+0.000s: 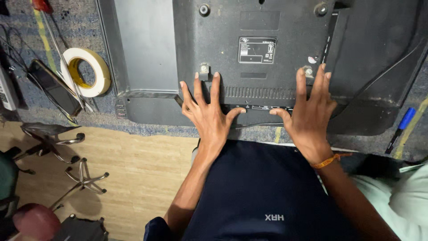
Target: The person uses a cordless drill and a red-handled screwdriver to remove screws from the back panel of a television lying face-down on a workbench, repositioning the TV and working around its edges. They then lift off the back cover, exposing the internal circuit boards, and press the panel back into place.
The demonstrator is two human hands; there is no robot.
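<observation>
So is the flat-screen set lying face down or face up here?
Face down: the set's dark back panel, with label, vents and mounting screws, faces up under the left hand and right hand.

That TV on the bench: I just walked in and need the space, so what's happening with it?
A person stands at the bench with the flat-panel television lying face down, its dark back cover up. Both bare hands rest flat on the lower edge of the back, fingers spread: the left hand near a mounting screw post, the right hand by another. Neither holds a tool. A roll of tape and a phone lie to the left.
</observation>
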